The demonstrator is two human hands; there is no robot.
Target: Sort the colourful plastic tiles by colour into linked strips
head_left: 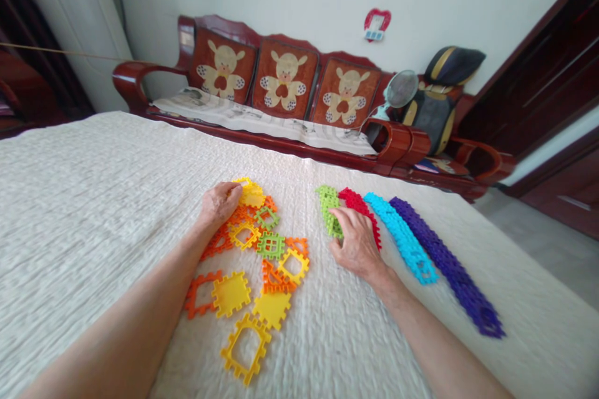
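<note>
My left hand (221,204) is at the far end of a loose heap of notched plastic building tiles, its fingers closed on a yellow tile (253,194). Around it lie orange tiles, a yellow window tile (244,235) and a green window tile (271,245). On the right, my right hand (358,240) curls its thumb and fingers round the near end of a row of green tiles (329,199). A row of red tiles (355,201) runs beside it, partly hidden behind that hand.
Right of the red row lie a light blue row (402,238) and a longer purple row (444,262). Nearer me are a plain yellow tile (272,308) and a yellow frame tile (228,344). A quilted white cover (116,181) lies beneath; a wooden sofa (285,134) stands beyond.
</note>
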